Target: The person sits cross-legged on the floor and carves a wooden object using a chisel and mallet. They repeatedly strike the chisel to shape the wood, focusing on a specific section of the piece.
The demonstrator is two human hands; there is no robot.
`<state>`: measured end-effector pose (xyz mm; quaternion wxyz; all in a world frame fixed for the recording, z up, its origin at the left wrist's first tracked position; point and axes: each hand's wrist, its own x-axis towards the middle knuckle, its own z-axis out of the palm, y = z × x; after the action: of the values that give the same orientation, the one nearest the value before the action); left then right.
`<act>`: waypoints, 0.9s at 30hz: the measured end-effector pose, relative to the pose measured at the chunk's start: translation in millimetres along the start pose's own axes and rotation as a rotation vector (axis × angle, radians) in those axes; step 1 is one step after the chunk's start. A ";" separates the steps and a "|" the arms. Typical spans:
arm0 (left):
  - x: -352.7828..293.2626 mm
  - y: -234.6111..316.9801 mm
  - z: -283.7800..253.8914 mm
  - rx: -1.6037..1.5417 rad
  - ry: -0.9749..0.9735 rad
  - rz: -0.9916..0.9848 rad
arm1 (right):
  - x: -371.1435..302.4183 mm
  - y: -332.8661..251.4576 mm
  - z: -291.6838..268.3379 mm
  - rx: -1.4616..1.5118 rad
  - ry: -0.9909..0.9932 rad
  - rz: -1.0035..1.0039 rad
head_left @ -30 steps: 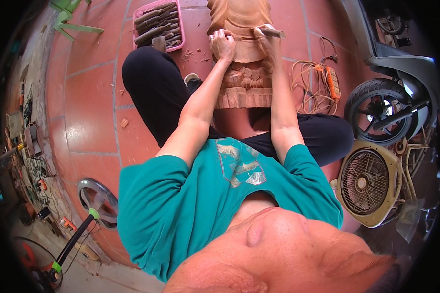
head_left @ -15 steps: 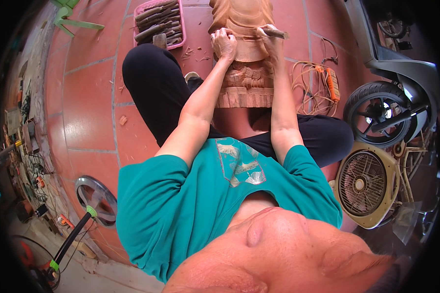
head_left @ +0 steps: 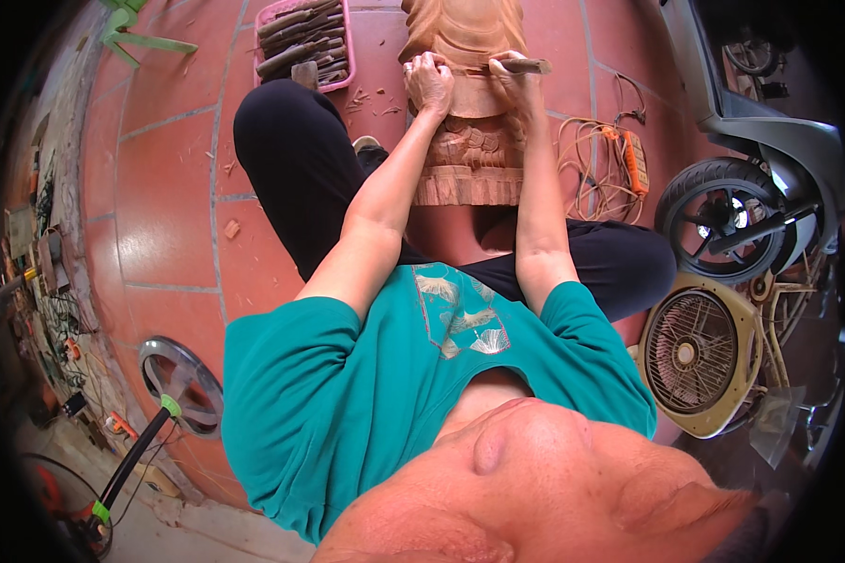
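A brown wood carving (head_left: 469, 141) with draped folds and a rough, blocky base lies in front of me between my legs. My right hand (head_left: 518, 86) is closed round a wood-carving chisel (head_left: 533, 66), whose dark wooden handle sticks out to the right; its cutting tip cannot be made out. Against the left side of the carving rests my left hand (head_left: 429, 86), its fingers curled and pressed together at the same height as the right hand. Whether those fingers pinch the chisel's blade or only the wood is hidden.
A pink basket (head_left: 351, 56) of wooden-handled tools stands at the far left, with wood chips (head_left: 385, 105) nearby. On the right are an orange power strip (head_left: 636, 161) with tangled cord, a motorbike wheel (head_left: 726, 220) and a box fan (head_left: 693, 352). A round-based stand (head_left: 183, 385) is at left.
The chisel handle has swung a little and lies more level, shifted slightly left with my right hand. My left hand stays in nearly the same place on the carving.
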<state>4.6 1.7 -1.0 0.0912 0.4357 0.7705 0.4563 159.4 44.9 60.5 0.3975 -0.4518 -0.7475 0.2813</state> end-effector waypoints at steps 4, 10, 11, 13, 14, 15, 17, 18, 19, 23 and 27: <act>1.6 -5.1 1.7 -0.010 0.019 0.019 | -4.6 -6.6 1.3 -0.092 0.034 0.055; 0.2 -2.2 3.1 -0.009 0.023 0.001 | -6.4 -0.5 -4.2 0.122 -0.004 0.102; 0.3 -2.2 2.7 -0.011 0.021 -0.003 | -7.2 0.7 -4.6 0.119 -0.003 0.102; -0.4 -2.3 1.6 -0.008 0.022 -0.013 | -7.4 -2.8 -3.5 0.139 0.021 0.100; -1.3 -1.3 1.9 -0.005 0.021 -0.018 | -7.4 -4.5 -2.1 0.161 0.047 0.099; -2.0 -0.4 2.6 -0.003 0.018 -0.019 | -7.4 -4.9 -1.6 0.182 0.077 0.100; -0.3 0.6 3.9 -0.010 0.028 -0.008 | 0.3 -5.3 0.1 0.017 0.042 -0.010; 0.4 -0.1 3.3 -0.010 0.034 -0.003 | 3.4 -10.6 1.9 -0.062 0.022 -0.064; 0.1 -1.0 2.6 -0.010 0.030 -0.012 | 3.3 -16.1 3.1 -0.058 0.029 -0.092; -1.0 2.6 -0.1 -0.006 0.046 -0.008 | 2.6 -20.7 3.7 -0.113 0.060 -0.275; -0.7 0.5 -0.3 -0.008 0.066 0.004 | -0.4 -20.3 7.1 -0.180 0.092 -0.375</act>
<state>5.2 1.2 -0.6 0.0663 0.4215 0.7704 0.4737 144.3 35.3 72.5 0.4346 -0.3509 -0.8216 0.1138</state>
